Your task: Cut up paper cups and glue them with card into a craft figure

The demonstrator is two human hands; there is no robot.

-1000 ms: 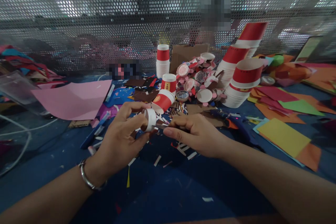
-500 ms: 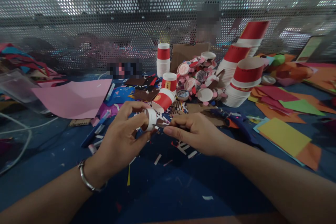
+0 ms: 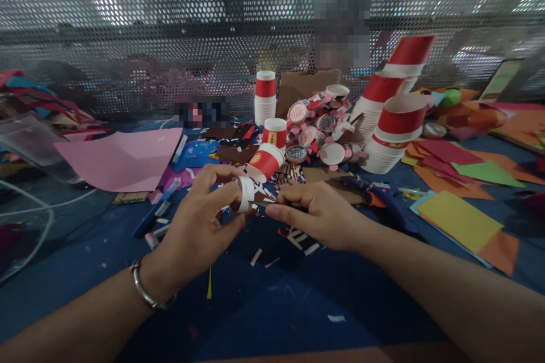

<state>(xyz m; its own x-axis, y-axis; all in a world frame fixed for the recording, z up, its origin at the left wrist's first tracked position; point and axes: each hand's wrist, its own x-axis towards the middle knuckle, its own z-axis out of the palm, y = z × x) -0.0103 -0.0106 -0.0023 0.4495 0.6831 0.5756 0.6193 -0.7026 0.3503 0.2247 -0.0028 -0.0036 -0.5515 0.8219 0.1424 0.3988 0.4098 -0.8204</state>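
Observation:
My left hand (image 3: 200,212) pinches a short white ring-shaped piece (image 3: 246,194), which looks like the cut-off base of a paper cup, on its side between thumb and fingers. Close to its right side, my right hand (image 3: 317,212) has thumb and forefinger closed on a thin dark flat piece (image 3: 264,202). That piece points left toward the cup base; whether it is paper or a blade I cannot tell. Just behind the hands a red and white paper cup (image 3: 266,162) lies tilted against an upright one (image 3: 275,130).
Stacked paper cups (image 3: 389,147) stand at the right beside a pile of cut cup bases (image 3: 307,137). A blue glue gun (image 3: 394,204) lies right of my hands. Coloured paper (image 3: 462,221) is farther right, a pink sheet (image 3: 121,159) left. Paper scraps litter the blue table (image 3: 272,306).
Both hands stay almost in place, with the cup base and the dark piece held as before. The view shifts very slightly.

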